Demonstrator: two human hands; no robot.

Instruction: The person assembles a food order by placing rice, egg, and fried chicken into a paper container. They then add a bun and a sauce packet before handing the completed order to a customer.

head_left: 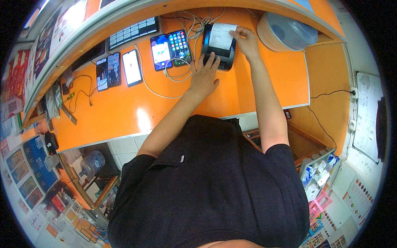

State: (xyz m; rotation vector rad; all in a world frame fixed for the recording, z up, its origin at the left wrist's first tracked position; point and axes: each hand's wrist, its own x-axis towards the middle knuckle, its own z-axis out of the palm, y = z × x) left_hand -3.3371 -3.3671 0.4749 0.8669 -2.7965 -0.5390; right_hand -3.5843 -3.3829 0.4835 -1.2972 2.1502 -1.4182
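Observation:
A black receipt printer (224,62) stands toward the back of the orange counter, with a printed white paper receipt (222,36) coming up out of it. My left hand (204,75) lies flat on the printer's near left side, its fingers spread. At the receipt's upper right edge, my right hand (247,42) pinches the paper between thumb and fingers. Left of the printer, two phones with lit screens lie side by side, a blue-screened phone (161,51) and a phone showing app icons (179,47). A white cable (178,77) loops across them near my left hand.
A round tub with a clear lid (289,33) sits right of the printer. Farther left lie a white-screened phone (132,68), two darker phones (108,71) and a tablet-like panel (133,33). Tangled cables (198,25) lie behind. A raised shelf edge (165,5) curves over the counter's back.

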